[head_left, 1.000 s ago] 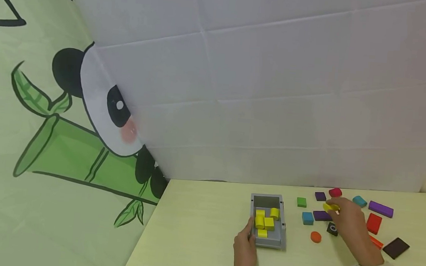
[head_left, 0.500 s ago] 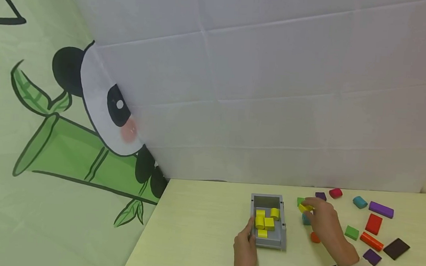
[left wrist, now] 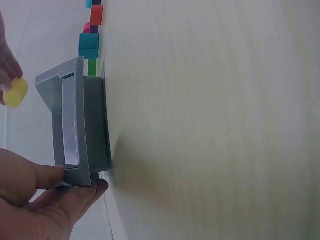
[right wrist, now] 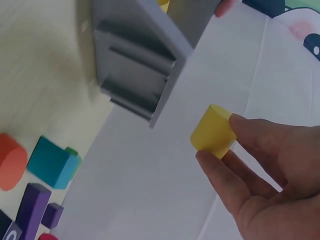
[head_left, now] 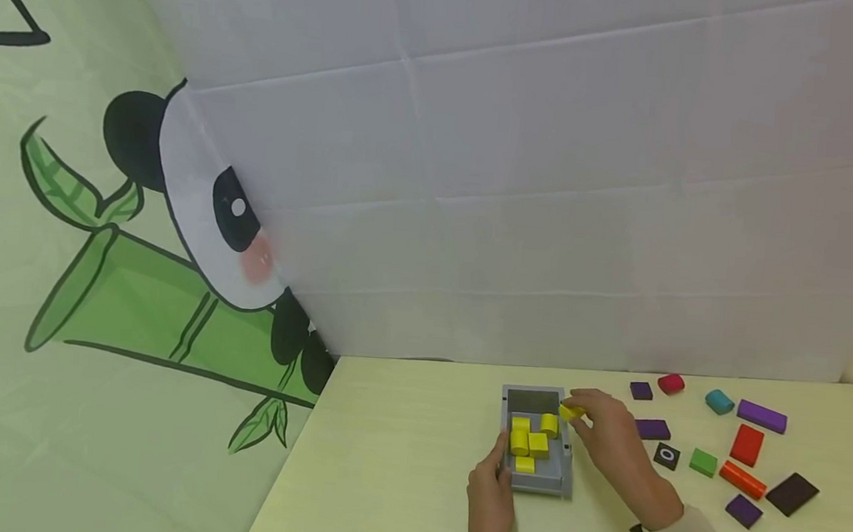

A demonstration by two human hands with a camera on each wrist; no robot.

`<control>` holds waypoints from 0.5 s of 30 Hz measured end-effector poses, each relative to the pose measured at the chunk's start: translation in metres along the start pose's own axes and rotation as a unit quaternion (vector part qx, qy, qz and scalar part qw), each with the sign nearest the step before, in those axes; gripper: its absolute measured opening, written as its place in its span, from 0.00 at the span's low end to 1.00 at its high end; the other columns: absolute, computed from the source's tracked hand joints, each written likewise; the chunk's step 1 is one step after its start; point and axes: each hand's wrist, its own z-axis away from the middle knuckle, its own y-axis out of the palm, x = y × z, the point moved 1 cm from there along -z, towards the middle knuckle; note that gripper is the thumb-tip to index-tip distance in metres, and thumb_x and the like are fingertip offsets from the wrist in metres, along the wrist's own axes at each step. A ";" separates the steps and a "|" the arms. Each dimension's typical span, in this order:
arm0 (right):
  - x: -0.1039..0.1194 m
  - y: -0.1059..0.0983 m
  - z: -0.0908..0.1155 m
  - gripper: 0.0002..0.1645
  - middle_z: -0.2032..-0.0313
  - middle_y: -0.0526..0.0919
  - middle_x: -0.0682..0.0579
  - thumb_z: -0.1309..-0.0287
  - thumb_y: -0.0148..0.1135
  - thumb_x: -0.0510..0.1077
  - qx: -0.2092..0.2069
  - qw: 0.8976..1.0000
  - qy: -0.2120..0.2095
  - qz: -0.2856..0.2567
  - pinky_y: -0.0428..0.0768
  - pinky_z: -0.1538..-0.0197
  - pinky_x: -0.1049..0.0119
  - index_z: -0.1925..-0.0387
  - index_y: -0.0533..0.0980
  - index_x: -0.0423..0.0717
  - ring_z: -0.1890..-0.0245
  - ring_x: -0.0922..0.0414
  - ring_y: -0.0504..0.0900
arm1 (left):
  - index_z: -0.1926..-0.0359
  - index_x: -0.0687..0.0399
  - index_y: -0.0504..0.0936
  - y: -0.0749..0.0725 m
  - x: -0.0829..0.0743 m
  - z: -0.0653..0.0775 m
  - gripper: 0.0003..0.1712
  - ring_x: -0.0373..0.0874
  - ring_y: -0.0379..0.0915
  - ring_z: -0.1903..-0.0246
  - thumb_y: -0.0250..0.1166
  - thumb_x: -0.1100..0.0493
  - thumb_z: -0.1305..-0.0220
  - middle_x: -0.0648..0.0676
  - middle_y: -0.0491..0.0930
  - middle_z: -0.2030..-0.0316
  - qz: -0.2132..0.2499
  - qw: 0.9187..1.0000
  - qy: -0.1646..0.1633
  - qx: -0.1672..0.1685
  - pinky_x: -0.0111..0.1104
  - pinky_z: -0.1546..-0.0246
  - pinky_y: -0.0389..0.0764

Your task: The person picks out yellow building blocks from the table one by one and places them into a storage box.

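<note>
A grey box (head_left: 564, 475) stands on the table, with several yellow blocks (head_left: 538, 446) inside it. My left hand (head_left: 493, 497) holds the box at its left side; the left wrist view shows thumb and fingers (left wrist: 82, 197) pinching its wall. Just above the right edge of the box is my right hand (head_left: 615, 444), with a yellow cylinder block (right wrist: 212, 131) pinched between thumb and fingers. In the right wrist view the cylinder is clear of the box and tilted.
Right of the box lie loose blocks: purple strips (head_left: 762, 416), a red block (head_left: 747, 445), a red cylinder (head_left: 743, 480), a green block (head_left: 703, 462), a dark flat block (head_left: 792, 494) and a black block with a white ring (head_left: 666, 456). A white curtain (head_left: 553, 184) hangs behind the table.
My right hand has carried the yellow cylinder block leftward from among the loose blocks to the box's right edge. The left hand and the box stay in place.
</note>
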 end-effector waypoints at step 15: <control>0.026 0.022 -0.004 0.16 0.54 0.79 0.46 0.59 0.69 0.31 0.048 0.997 -0.062 -0.001 0.77 0.51 0.48 0.63 0.80 0.45 0.52 0.47 0.74 | 0.37 0.45 0.65 -0.003 -0.002 0.000 0.32 0.47 0.64 0.47 0.56 0.73 0.41 0.56 0.68 0.43 0.000 1.000 -0.006 0.001 0.39 0.53 0.76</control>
